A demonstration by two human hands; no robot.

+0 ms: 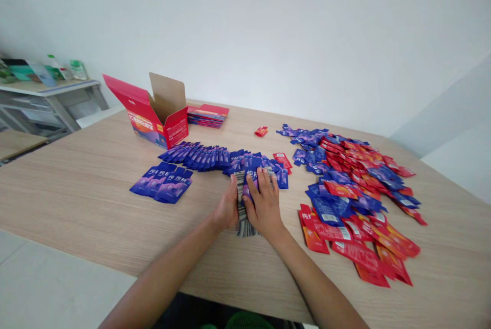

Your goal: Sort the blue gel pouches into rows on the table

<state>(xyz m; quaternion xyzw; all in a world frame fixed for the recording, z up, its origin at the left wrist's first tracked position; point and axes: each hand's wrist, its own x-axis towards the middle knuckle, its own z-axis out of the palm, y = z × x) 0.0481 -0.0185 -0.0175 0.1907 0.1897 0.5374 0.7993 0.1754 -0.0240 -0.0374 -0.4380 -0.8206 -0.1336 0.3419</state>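
Observation:
Both my hands hold one stack of purple sachets (244,192) stood on edge on the wooden table (76,191). My left hand (227,208) presses the stack's left side. My right hand (264,204) lies over its top and right side, fingers spread across the uppermost sachet. Just beyond the stack runs a row of overlapping purple sachets (207,157). A small fan of purple sachets (163,182) lies to the left.
A big loose heap of red and blue sachets (353,191) covers the table's right side. An open red carton (155,114) stands at the back left, with flat red cartons (207,114) behind it. One red sachet (261,131) lies alone. A shelf unit (46,93) stands far left.

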